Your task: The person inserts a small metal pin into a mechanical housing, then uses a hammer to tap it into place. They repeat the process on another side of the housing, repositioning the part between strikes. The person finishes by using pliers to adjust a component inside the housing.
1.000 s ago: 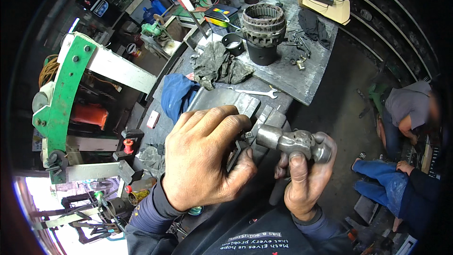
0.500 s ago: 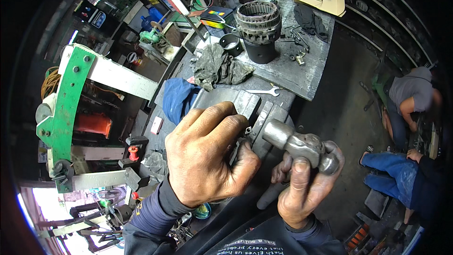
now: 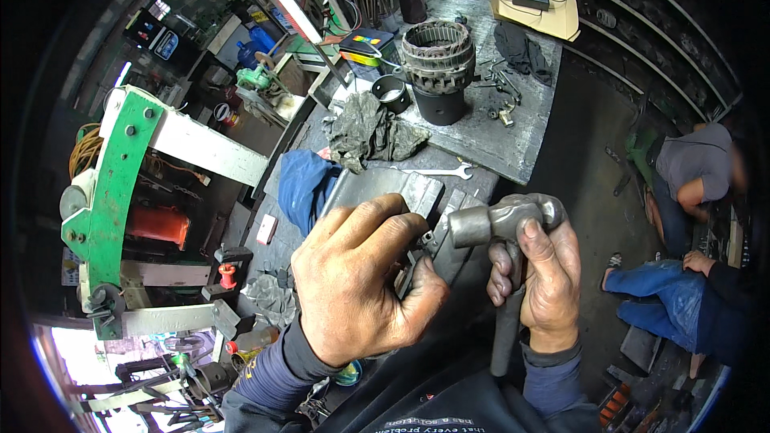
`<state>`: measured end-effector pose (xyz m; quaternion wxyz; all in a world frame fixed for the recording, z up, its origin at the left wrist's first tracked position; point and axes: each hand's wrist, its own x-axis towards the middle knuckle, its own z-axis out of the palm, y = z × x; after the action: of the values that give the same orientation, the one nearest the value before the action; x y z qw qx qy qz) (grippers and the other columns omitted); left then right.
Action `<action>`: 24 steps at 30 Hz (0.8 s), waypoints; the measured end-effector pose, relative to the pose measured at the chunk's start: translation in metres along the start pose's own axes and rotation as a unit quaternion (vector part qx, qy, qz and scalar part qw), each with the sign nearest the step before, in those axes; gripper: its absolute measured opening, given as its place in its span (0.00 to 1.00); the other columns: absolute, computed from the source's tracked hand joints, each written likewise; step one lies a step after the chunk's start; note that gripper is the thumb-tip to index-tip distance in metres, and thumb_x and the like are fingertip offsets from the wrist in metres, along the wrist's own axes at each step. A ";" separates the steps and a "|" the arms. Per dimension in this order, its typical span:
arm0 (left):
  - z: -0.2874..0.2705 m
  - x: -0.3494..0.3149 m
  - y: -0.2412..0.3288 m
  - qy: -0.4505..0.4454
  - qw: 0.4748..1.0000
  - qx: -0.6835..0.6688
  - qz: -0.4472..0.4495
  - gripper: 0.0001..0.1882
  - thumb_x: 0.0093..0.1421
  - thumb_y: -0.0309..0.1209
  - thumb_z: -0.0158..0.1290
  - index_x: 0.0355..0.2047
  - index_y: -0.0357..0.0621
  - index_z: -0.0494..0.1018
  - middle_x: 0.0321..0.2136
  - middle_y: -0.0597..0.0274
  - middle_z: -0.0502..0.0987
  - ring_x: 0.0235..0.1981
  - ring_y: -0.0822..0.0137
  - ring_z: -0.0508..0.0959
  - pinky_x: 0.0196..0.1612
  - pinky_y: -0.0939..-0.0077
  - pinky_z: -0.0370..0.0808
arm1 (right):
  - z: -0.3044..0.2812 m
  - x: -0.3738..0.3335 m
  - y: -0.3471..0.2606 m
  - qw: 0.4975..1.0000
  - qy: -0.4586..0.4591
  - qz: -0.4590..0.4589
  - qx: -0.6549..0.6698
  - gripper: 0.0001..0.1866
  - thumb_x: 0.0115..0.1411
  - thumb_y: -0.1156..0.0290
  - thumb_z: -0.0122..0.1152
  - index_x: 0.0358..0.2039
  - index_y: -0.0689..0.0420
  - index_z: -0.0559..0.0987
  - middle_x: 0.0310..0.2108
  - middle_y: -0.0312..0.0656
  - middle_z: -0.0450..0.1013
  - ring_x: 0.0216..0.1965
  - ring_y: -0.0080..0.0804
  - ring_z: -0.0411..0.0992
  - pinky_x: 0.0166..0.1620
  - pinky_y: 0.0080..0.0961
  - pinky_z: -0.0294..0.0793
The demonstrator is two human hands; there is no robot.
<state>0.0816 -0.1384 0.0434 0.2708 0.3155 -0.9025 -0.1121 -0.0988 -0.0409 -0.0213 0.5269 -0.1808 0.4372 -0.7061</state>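
My right hand (image 3: 553, 285) grips a ball-peen hammer (image 3: 472, 227) close under its head. The thumb lies against the head, the flat face points left, and the dark handle hangs down below the fingers. To its left, my left hand (image 3: 353, 289) is closed, thumb and fingers pinching a small dark metal part (image 3: 427, 240) that is mostly hidden. This part sits beside the grey metal jaws of what looks like a bench vise (image 3: 419, 192). A narrow gap separates the hammer face from the part.
Beyond the vise lie an open-end wrench (image 3: 441, 171), a crumpled dark rag (image 3: 365, 132) and a blue cloth (image 3: 303, 188). A stator ring (image 3: 439, 52) stands on a black cylinder (image 3: 441, 107). At left rises a green and white frame (image 3: 120, 168). Two people (image 3: 698, 164) are low at the right.
The hammer's ball end has swung upward and its handle now hangs more upright, as my right hand has turned and shifted right. My left hand has moved slightly down and keeps its pinch.
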 end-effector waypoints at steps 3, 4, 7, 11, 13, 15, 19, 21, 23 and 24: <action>0.000 0.000 0.001 -0.005 1.000 -0.012 -0.027 0.17 0.43 0.33 0.62 0.35 0.43 0.81 0.39 0.56 0.82 0.31 0.54 0.79 0.37 0.65 0.76 | -0.004 0.008 -0.002 0.997 -0.054 0.057 0.013 0.19 0.72 0.56 0.61 0.49 0.57 0.69 0.25 0.40 0.71 0.18 0.21 0.68 0.19 0.20 0.71; 0.001 0.000 0.002 -0.004 0.999 -0.015 -0.029 0.16 0.43 0.33 0.61 0.35 0.42 0.81 0.38 0.55 0.82 0.30 0.54 0.78 0.36 0.66 0.75 | -0.003 0.009 -0.002 0.996 -0.051 0.071 0.019 0.18 0.72 0.57 0.62 0.49 0.57 0.70 0.25 0.40 0.71 0.17 0.22 0.67 0.19 0.20 0.71; 0.001 0.002 0.002 -0.005 0.999 -0.018 -0.029 0.16 0.44 0.33 0.60 0.34 0.40 0.81 0.38 0.53 0.82 0.31 0.53 0.79 0.36 0.66 0.74 | -0.002 0.011 -0.001 0.995 -0.066 0.070 0.031 0.18 0.72 0.56 0.62 0.48 0.57 0.70 0.25 0.40 0.71 0.18 0.21 0.67 0.20 0.20 0.71; 0.000 0.007 0.006 -0.015 0.999 -0.017 -0.045 0.16 0.44 0.33 0.61 0.34 0.40 0.80 0.38 0.51 0.81 0.33 0.52 0.80 0.39 0.65 0.75 | -0.006 0.014 -0.002 0.995 -0.070 0.070 0.014 0.23 0.71 0.58 0.62 0.56 0.59 0.68 0.33 0.47 0.74 0.19 0.27 0.69 0.18 0.27 0.71; -0.003 0.008 0.012 -0.025 0.996 0.006 -0.081 0.16 0.43 0.32 0.62 0.33 0.39 0.79 0.38 0.50 0.81 0.34 0.52 0.81 0.40 0.65 0.76 | -0.010 0.015 -0.002 0.992 -0.100 0.077 0.023 0.24 0.71 0.57 0.63 0.56 0.59 0.67 0.38 0.47 0.74 0.20 0.27 0.69 0.18 0.27 0.71; -0.004 0.008 0.016 -0.042 0.993 -0.003 -0.107 0.16 0.42 0.30 0.64 0.34 0.43 0.80 0.39 0.56 0.81 0.41 0.52 0.82 0.47 0.62 0.76 | -0.012 0.017 -0.001 0.990 -0.104 0.087 0.025 0.24 0.70 0.57 0.63 0.56 0.59 0.67 0.40 0.47 0.74 0.20 0.27 0.69 0.18 0.27 0.71; -0.002 0.007 0.019 -0.033 0.991 -0.009 -0.126 0.16 0.43 0.28 0.65 0.36 0.43 0.80 0.41 0.56 0.82 0.43 0.52 0.82 0.49 0.61 0.76 | -0.011 0.022 0.002 0.988 -0.113 0.104 0.025 0.24 0.70 0.57 0.63 0.56 0.58 0.67 0.41 0.47 0.74 0.20 0.26 0.69 0.18 0.26 0.72; -0.002 0.007 0.020 -0.031 0.992 -0.001 -0.121 0.17 0.43 0.28 0.65 0.36 0.43 0.81 0.41 0.56 0.82 0.43 0.52 0.82 0.49 0.61 0.76 | -0.009 0.024 0.001 0.988 -0.115 0.097 0.017 0.24 0.70 0.57 0.63 0.56 0.58 0.66 0.41 0.47 0.75 0.20 0.25 0.69 0.18 0.26 0.72; -0.002 0.007 0.019 -0.030 0.993 0.012 -0.109 0.17 0.43 0.28 0.65 0.37 0.44 0.81 0.41 0.57 0.82 0.43 0.51 0.82 0.48 0.62 0.76 | -0.009 0.025 -0.002 0.991 -0.101 0.087 0.024 0.23 0.70 0.59 0.63 0.55 0.58 0.66 0.40 0.46 0.75 0.22 0.23 0.70 0.20 0.24 0.72; -0.003 0.007 0.019 -0.038 0.993 0.006 -0.114 0.17 0.43 0.28 0.66 0.37 0.44 0.81 0.41 0.57 0.82 0.44 0.51 0.82 0.48 0.61 0.76 | -0.009 0.025 -0.004 0.992 -0.093 0.077 0.026 0.23 0.70 0.61 0.64 0.55 0.58 0.65 0.39 0.46 0.75 0.23 0.22 0.70 0.21 0.22 0.73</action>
<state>0.0691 -0.1280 0.0560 0.2199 0.4133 -0.8711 -0.1485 -0.1174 -0.0594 -0.0278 0.6227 -0.1973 0.3806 -0.6546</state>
